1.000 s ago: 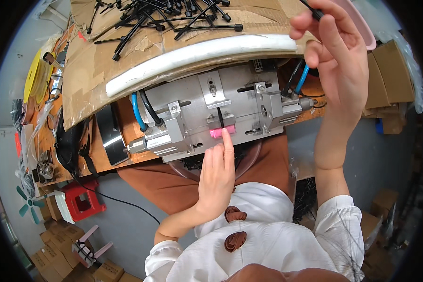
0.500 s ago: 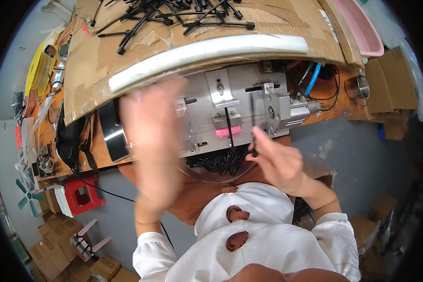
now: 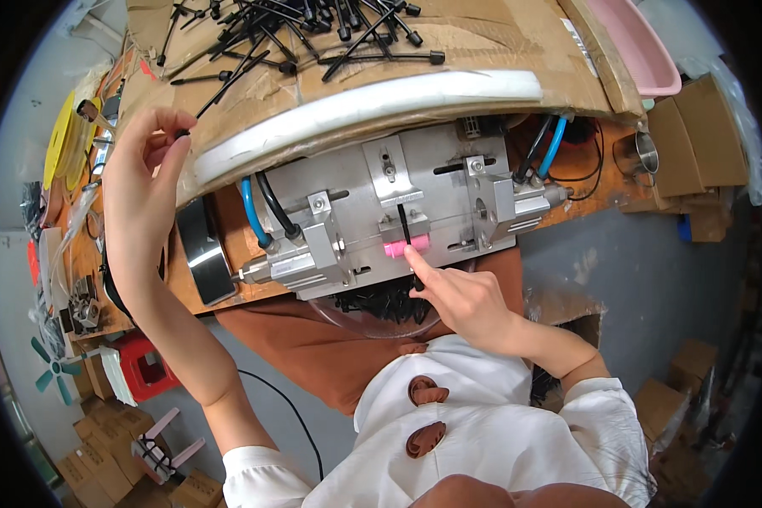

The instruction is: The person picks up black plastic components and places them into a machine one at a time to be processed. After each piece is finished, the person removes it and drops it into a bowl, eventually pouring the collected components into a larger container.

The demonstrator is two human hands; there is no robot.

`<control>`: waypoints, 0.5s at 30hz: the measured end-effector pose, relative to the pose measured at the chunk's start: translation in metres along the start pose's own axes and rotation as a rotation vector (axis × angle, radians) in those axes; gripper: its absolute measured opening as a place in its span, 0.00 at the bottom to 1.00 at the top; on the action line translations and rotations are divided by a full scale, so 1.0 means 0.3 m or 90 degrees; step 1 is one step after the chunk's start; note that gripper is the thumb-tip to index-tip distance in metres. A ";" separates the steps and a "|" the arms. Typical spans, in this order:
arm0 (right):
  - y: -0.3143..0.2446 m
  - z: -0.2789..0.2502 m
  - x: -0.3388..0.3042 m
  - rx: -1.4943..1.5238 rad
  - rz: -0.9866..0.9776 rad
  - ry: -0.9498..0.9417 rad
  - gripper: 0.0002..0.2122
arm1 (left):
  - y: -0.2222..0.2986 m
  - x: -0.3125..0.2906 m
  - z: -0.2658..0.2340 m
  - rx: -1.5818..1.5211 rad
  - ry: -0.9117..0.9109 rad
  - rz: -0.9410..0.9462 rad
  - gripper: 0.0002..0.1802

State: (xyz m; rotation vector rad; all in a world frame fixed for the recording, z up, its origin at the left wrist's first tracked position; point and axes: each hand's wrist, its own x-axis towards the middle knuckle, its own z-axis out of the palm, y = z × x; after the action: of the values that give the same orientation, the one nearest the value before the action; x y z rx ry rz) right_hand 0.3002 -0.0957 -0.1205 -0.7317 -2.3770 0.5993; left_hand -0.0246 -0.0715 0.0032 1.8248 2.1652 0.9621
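At the left, my left hand (image 3: 148, 161) is raised by the cardboard's edge, its thumb and fingers pinched on the dark end of a thin black rod. Low over the middle of a metal fixture (image 3: 313, 182), my right hand (image 3: 474, 305) has its index fingertip on another black rod (image 3: 404, 222), with the thumb near the rod's lower end. That rod lies across a small pink block (image 3: 394, 249) under the central bracket (image 3: 389, 173). A pile of black rods with thick ends (image 3: 313, 21) lies on the cardboard (image 3: 474, 46).
A white padded strip (image 3: 372, 100) runs along the cardboard's front edge. Cylinders with blue hoses (image 3: 254, 212) flank the fixture. A phone (image 3: 205, 254) lies left of it, a metal cup (image 3: 637, 154) right. Below sits a clear bowl (image 3: 339, 317) of black pieces.
My left hand has moved up and left from the fixture to the cardboard's edge, uncovering the left cylinder. My right hand has shifted left onto the rod at the pink block.
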 end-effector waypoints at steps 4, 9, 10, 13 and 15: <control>0.012 -0.153 0.140 -0.142 -0.145 -0.030 0.20 | 0.001 0.000 -0.025 -0.006 0.025 0.062 0.07; 0.193 -0.290 0.644 -0.465 -0.366 0.232 0.07 | 0.123 0.005 -0.053 0.017 0.095 0.106 0.06; 0.215 -0.301 0.720 -0.465 -0.395 0.188 0.04 | 0.153 -0.027 -0.036 0.026 0.140 0.130 0.08; 0.200 -0.346 0.771 -0.413 -0.351 0.122 0.02 | 0.200 -0.179 0.079 0.049 0.208 0.168 0.16; 0.232 -0.375 0.760 -0.315 -0.333 0.154 0.02 | 0.245 -0.318 0.204 -0.020 0.147 0.167 0.25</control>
State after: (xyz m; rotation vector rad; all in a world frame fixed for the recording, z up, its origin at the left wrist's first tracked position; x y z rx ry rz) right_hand 0.2404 0.1241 0.0119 -0.3177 -2.3594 -0.2882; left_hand 0.0908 -0.1333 -0.0308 2.1148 2.0497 1.3118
